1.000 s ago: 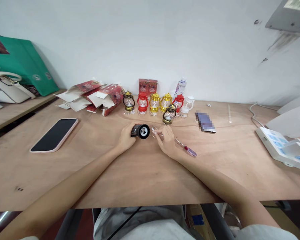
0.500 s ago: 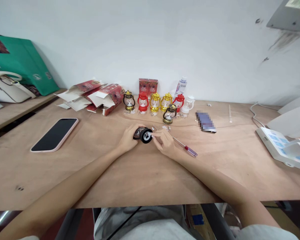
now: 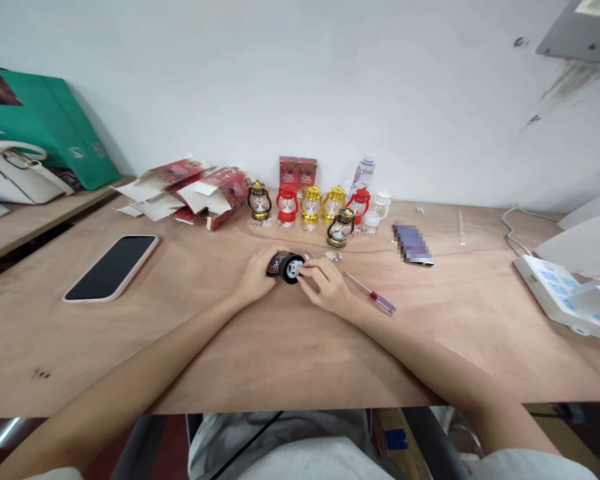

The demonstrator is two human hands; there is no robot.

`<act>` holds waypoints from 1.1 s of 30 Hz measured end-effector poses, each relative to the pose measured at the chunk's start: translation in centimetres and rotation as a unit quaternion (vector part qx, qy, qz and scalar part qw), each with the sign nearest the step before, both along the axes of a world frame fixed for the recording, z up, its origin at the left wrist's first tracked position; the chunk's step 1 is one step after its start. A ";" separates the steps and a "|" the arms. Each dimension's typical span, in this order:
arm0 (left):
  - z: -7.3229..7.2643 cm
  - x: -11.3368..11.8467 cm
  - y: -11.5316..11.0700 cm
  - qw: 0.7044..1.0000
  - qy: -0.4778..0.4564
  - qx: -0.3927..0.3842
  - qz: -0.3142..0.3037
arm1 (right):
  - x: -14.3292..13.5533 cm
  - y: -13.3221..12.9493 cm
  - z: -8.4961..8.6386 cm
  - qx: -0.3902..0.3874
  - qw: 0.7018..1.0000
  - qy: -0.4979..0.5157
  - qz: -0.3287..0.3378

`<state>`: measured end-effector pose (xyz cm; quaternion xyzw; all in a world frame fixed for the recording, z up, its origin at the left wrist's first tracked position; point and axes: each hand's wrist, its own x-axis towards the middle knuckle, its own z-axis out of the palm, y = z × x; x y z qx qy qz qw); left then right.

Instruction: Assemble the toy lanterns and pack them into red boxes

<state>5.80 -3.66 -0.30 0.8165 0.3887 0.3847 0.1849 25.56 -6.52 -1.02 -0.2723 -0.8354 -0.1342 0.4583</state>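
Note:
A dark lantern (image 3: 284,266) lies on its side above the table, its round base turned toward me, showing a pale inside. Wrapped round its top end is my left hand (image 3: 256,275). My right hand (image 3: 326,283) has its fingertips pinched at the open base; whatever small piece they hold is too small to make out. Just beyond my right hand, small white parts (image 3: 334,255) lie on the wood. A screwdriver (image 3: 381,303) with a red and clear handle rests to the right of that hand.
Several small lanterns (image 3: 311,205) in bronze, red, gold and white stand behind, near a bottle (image 3: 363,175) and red boxes (image 3: 298,173). Opened cartons (image 3: 220,190) and a phone (image 3: 113,268) are left. At right lie another phone (image 3: 413,244) and a power strip (image 3: 555,287).
My right fingertips have moved slightly left, closer in against the lantern's base. The base now faces me a little differently and shows more of its pale inside.

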 end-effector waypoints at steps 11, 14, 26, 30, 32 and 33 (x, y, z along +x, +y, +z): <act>-0.2 0.0 0.0 0.999 -0.032 -0.013 -0.021 | 0.2 0.2 -0.4 0.020 0.999 0.027 0.032; -0.1 0.1 0.0 0.997 -0.052 -0.020 -0.046 | 0.4 0.1 -0.5 0.034 0.999 -0.002 0.027; 0.1 0.3 -0.2 0.997 -0.031 -0.019 -0.061 | 0.6 -0.3 -0.2 0.091 0.993 -0.051 0.054; 0.2 0.3 -0.4 0.998 -0.023 -0.006 -0.061 | 0.6 -0.2 -0.4 0.076 0.995 -0.055 0.029; 0.2 0.3 -0.4 0.998 -0.021 0.001 -0.065 | 0.5 -0.2 -0.4 0.091 0.994 -0.050 0.029; 0.1 0.3 -0.3 0.998 -0.020 0.002 -0.066 | 0.5 -0.2 -0.4 0.102 0.993 -0.047 0.028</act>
